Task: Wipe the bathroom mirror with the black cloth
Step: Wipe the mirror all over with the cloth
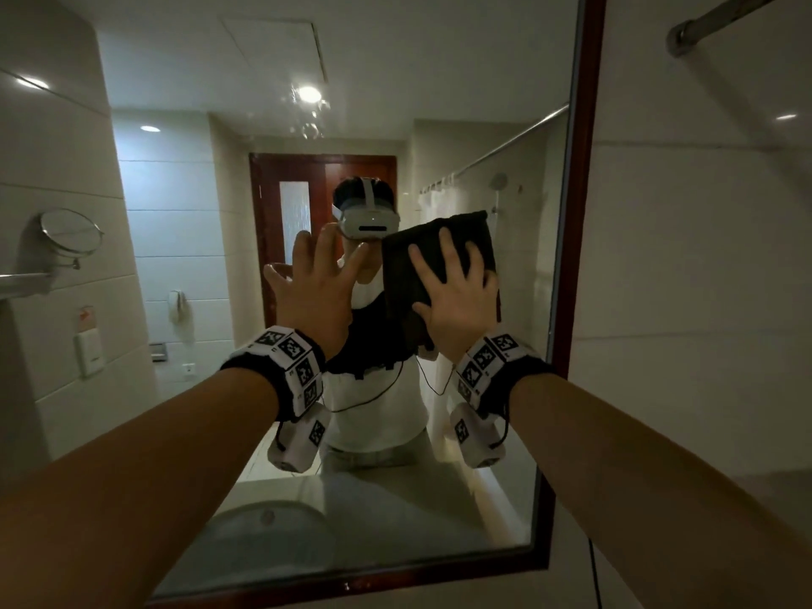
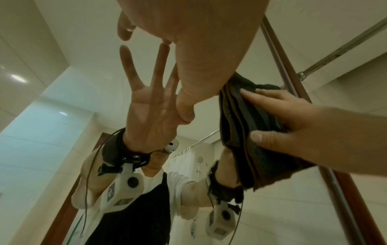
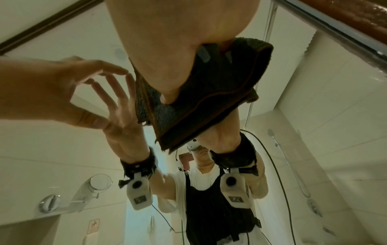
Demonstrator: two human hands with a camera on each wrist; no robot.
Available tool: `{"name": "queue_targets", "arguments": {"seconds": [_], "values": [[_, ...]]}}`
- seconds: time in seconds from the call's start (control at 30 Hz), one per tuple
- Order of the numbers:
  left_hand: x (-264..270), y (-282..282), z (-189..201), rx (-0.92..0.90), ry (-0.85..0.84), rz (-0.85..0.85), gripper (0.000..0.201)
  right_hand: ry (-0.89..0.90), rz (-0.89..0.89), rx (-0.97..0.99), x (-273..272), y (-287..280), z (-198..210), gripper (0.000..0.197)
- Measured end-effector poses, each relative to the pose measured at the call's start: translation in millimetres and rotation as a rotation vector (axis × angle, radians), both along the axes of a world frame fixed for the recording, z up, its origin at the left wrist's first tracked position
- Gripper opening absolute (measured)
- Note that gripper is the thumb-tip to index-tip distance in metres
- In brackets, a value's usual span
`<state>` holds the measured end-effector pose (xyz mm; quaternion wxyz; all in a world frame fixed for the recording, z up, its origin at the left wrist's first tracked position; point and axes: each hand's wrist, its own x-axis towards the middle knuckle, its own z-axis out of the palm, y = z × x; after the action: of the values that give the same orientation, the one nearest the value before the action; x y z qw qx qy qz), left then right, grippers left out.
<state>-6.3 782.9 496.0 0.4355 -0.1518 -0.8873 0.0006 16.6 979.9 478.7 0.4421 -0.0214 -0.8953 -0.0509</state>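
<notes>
The wall mirror (image 1: 219,301) with a dark red wooden frame (image 1: 575,257) fills the head view. A folded black cloth (image 1: 408,265) lies flat against the glass right of centre. My right hand (image 1: 457,296) presses it to the mirror with spread, straight fingers, seen also in the left wrist view (image 2: 293,126) on the cloth (image 2: 247,132). My left hand (image 1: 314,279) is raised beside it, fingers spread, fingertips at the glass, holding nothing. From the right wrist view the cloth (image 3: 209,102) sits under the right palm, and the left hand (image 3: 69,92) hovers left of it.
Smudges or droplets (image 1: 307,120) mark the glass high up near the reflected ceiling light. A metal rail (image 1: 720,19) juts from the tiled wall at top right. A round shaving mirror (image 1: 70,232) and a shelf show at the left. A basin (image 1: 272,525) appears reflected below.
</notes>
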Motion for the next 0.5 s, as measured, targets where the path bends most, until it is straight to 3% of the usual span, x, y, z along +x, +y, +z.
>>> {"name": "queue_targets", "arguments": {"seconds": [0.17,0.33,0.5], "values": [[-6,2,-2,-0.002,-0.013,0.014,0.113,0.126,-0.028,0.074,-4,5,-41,0.091],[-6,2,-1,0.001,-0.021,0.026,0.121,0.125,-0.007,0.08,4,23,-42,0.087],[1,1,-1,0.0,-0.023,0.019,0.113,0.156,-0.041,-0.03,10,67,-45,0.081]]}}
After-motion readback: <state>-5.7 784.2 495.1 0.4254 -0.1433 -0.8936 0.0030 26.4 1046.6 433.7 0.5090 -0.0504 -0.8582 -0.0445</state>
